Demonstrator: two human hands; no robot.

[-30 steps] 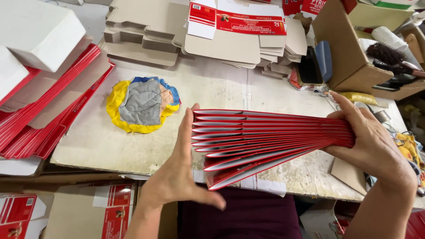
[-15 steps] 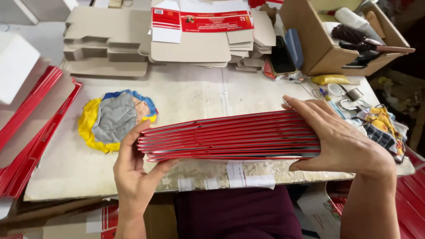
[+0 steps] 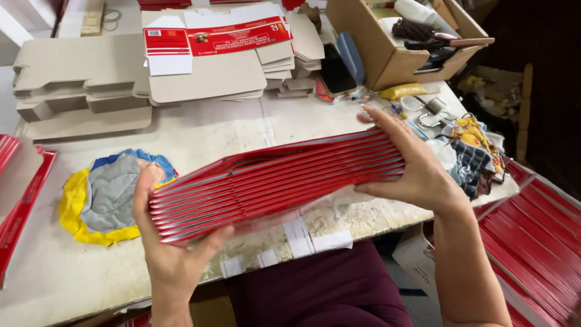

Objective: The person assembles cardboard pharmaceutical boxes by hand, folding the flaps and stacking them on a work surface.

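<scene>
The left hand (image 3: 172, 254) has its fingers (image 3: 145, 188) clamped around one end of a stack of flat red cartons (image 3: 275, 181); the right hand (image 3: 417, 172) presses the other end, fingers spread flat. The stack is held above the counter's (image 3: 200, 136) near edge. It looks light but slippery and prone to fanning, so gripping both ends suits it.
</scene>
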